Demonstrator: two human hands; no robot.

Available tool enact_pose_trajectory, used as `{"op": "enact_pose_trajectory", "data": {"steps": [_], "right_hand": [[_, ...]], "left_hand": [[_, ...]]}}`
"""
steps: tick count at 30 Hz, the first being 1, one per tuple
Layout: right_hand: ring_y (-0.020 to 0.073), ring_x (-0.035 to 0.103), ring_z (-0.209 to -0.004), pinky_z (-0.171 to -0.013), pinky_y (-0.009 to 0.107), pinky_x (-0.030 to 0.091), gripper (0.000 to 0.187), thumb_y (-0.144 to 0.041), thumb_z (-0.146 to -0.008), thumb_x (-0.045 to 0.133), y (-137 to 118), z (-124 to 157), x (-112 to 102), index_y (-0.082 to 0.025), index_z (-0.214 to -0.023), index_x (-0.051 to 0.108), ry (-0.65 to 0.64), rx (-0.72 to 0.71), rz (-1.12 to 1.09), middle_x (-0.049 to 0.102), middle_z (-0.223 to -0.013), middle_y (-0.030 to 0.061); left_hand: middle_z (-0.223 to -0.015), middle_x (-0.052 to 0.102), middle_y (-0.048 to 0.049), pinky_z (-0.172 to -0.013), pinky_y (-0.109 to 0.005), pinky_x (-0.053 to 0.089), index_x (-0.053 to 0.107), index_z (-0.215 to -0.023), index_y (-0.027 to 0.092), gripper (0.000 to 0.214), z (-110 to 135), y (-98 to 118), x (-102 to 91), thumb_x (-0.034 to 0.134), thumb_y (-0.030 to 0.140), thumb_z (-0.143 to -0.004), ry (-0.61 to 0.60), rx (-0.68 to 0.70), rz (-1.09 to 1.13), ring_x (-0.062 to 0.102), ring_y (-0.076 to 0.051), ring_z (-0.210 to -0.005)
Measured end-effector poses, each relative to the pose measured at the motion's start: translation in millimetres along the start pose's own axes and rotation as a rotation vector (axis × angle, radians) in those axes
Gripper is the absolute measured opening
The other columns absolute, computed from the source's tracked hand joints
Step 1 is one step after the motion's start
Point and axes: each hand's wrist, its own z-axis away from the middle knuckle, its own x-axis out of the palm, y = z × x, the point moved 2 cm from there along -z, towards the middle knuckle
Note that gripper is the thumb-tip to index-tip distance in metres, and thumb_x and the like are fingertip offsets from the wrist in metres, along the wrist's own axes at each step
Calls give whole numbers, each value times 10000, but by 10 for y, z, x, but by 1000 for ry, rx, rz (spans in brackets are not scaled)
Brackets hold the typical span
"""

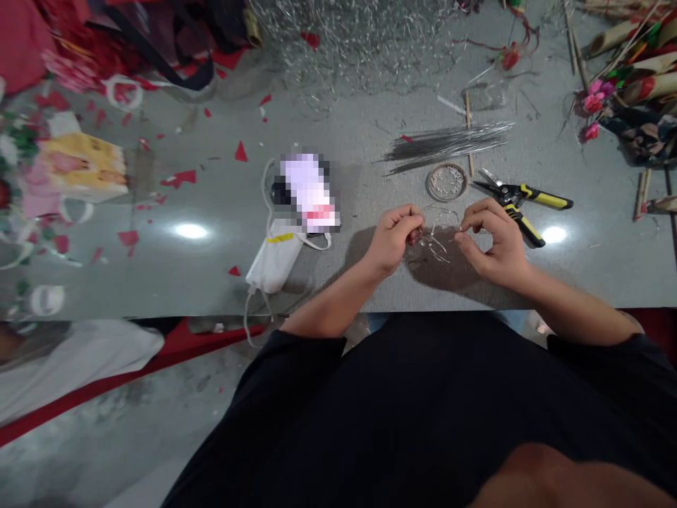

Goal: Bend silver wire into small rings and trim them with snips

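Note:
My left hand pinches a bent piece of thin silvery wire above the near part of the grey table. Across from it, my right hand has thumb and fingertips closed on the other side of the same wire. Loops and loose ends of wire spread between the two hands. Just beyond them sits a round dish of small pale beads. Yellow-and-black pliers lie beside the right hand. Behind the dish rests a bundle of straight wires with a thin wooden stick under it.
A phone with a blurred screen and a white power bank with a cable lie on the left. Tangled silver wire covers the back. Red scraps are scattered leftward; bamboo pieces and pink flowers lie at right.

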Motion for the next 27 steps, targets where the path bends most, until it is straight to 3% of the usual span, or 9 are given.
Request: {"op": "enact_pose_trajectory", "data": {"steps": [5,9,12,15,17,22,27], "right_hand": [[238,654,-755,-738,399,608,318,-533,-1181,906,-40,2,-5,-278,-1058,761,-2,17,-110,734,-921,36],[199,652,-681,-660,342,591,368,-567,-1159,971,-52,47,18,-264,-1058,787,35,70,-176,724,-856,9],[181,665,-642,-612,308,590,453,-625,-1134,1023,-63,61,41,-249,-1054,785,6,159,-266,714,-816,-4],[172,673,-621,-569,286,588,532,-683,-1108,1068,-74,43,31,-239,-1054,779,-26,245,-362,714,-804,-7],[171,676,-619,-555,284,597,563,-706,-1088,1095,-79,13,5,-241,-1059,778,-43,258,-425,723,-817,-3],[196,722,-686,-616,329,675,578,-730,-1049,1136,-61,-74,-63,-259,-1108,805,-52,221,-509,786,-918,31],[241,773,-773,-747,409,744,695,-873,-981,1131,-19,-121,-72,-276,-1012,775,-25,249,-469,789,-917,49]], "left_hand": [[-676,416,43,-634,-311,463,442,-747,266,615,9,4,-3,878,457,-1137,16,74,-108,480,-175,-643],[-907,624,-12,-854,-342,589,526,-877,269,526,-11,-179,-55,962,500,-1058,140,179,-171,681,-230,-944],[-1138,761,-59,-974,-366,641,632,-995,265,545,-40,-320,-64,1052,610,-951,53,255,-64,771,-260,-1149],[-1109,817,-69,-923,-379,681,723,-1028,252,565,-43,-398,-47,1066,693,-939,-178,217,54,817,-256,-1040],[-1040,834,-63,-871,-375,696,754,-1029,245,565,-24,-409,-41,1062,714,-967,-255,141,107,828,-246,-943],[-991,847,-53,-787,-353,711,766,-1015,241,620,36,-343,-15,1088,768,-964,-265,30,195,830,-225,-824],[-877,786,-35,-740,-363,719,729,-966,242,674,64,-321,25,1084,815,-968,-245,3,163,823,-233,-779]]}}
